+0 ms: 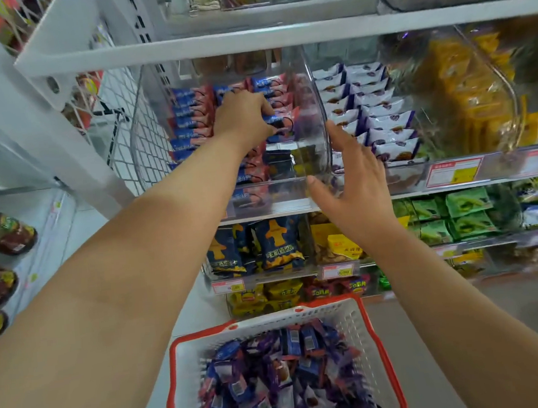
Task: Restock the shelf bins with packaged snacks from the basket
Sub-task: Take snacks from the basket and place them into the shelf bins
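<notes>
Blue-and-pink snack packets (193, 119) lined up in the left clear bin (144, 130), left hand (243, 116) inside it, fingers curled round one packet (281, 123), right hand (353, 177) with fingers spread on the bin's front corner, white-and-purple packets (380, 112) beside, red-rimmed basket (352, 313) of snacks below.

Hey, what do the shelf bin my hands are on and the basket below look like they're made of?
The bin looks like clear, glossy hard plastic, likely acrylic: packets show through its walls and the edges catch light. The basket looks like matte white moulded plastic with slotted walls and a red rim. The left hand grips packets; the right hand rests open on the bin.
</notes>
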The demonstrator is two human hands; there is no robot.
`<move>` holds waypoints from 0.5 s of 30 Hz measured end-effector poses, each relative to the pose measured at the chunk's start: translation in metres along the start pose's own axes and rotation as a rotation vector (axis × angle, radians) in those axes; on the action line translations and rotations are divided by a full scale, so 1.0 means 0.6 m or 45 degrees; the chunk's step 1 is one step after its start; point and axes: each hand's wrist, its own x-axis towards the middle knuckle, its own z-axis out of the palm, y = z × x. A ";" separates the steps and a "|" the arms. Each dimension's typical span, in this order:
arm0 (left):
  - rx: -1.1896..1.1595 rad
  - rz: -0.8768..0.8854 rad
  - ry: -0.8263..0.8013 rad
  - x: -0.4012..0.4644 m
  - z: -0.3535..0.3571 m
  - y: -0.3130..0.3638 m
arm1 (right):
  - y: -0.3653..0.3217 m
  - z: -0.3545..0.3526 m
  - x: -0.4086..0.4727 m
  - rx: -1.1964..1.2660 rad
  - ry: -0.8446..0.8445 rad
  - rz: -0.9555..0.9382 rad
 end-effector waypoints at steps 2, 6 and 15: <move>0.092 0.029 -0.030 0.001 0.003 0.000 | 0.001 0.002 -0.001 -0.006 0.003 -0.004; 0.121 0.039 -0.041 0.002 0.006 -0.002 | 0.004 0.004 -0.001 -0.030 0.014 -0.023; 0.049 -0.005 -0.003 -0.011 -0.004 0.007 | -0.003 0.003 -0.004 -0.024 -0.012 -0.020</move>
